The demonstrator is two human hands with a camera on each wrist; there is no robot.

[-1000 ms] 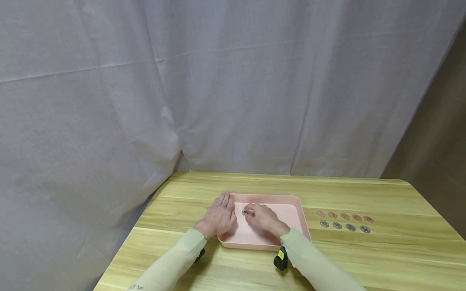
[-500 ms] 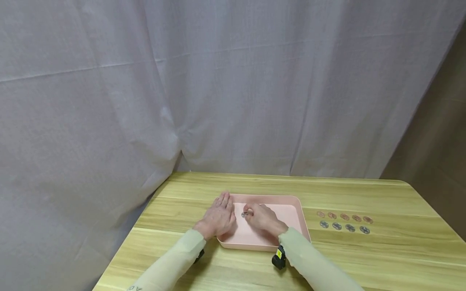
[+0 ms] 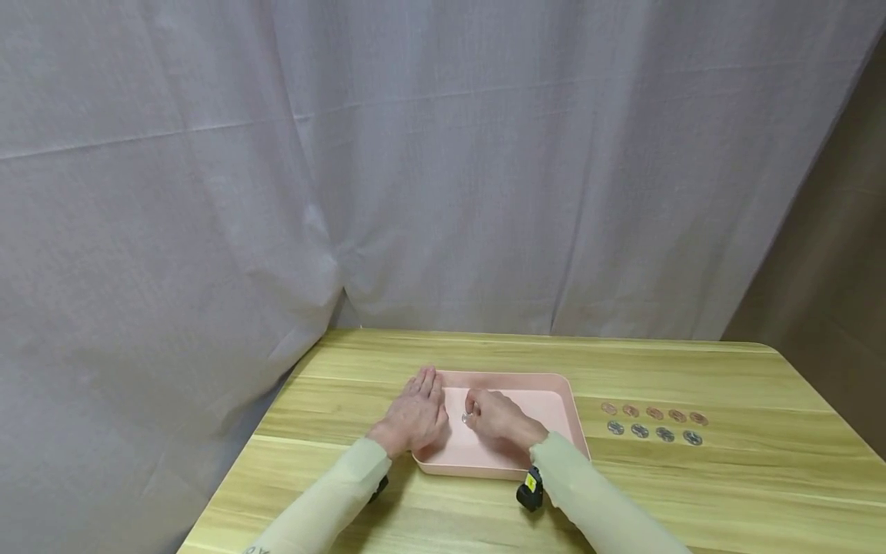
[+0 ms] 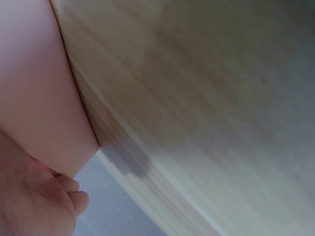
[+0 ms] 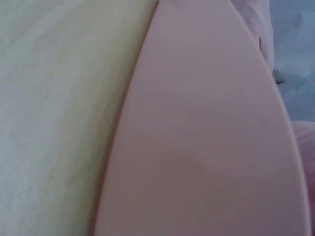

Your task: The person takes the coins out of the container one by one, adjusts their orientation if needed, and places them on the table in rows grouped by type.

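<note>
Inside the pink tray (image 3: 519,450), my right hand (image 3: 501,419) pinches a small silver coin (image 3: 465,418) between thumb and forefinger, close over the tray floor. My left hand (image 3: 414,415) lies across the tray's left rim with its fingers straight and pointing away from me. In the left wrist view, the left hand (image 4: 34,201) shows at the lower left, against the tray's wall (image 4: 44,103). The right wrist view is mostly the tray's outer wall (image 5: 197,128), which hides the coin; part of the right hand (image 5: 306,147) shows beyond the rim.
Right of the tray, several copper-coloured coins (image 3: 654,414) lie in a row on the wooden table (image 3: 761,477). A row of several silver coins (image 3: 640,432) lies in front of them. A grey curtain (image 3: 443,192) hangs behind the table.
The coin in my right fingers has turned and shifted slightly towards me. The left hand has stayed on the tray's rim, and the rows of coins have not changed.
</note>
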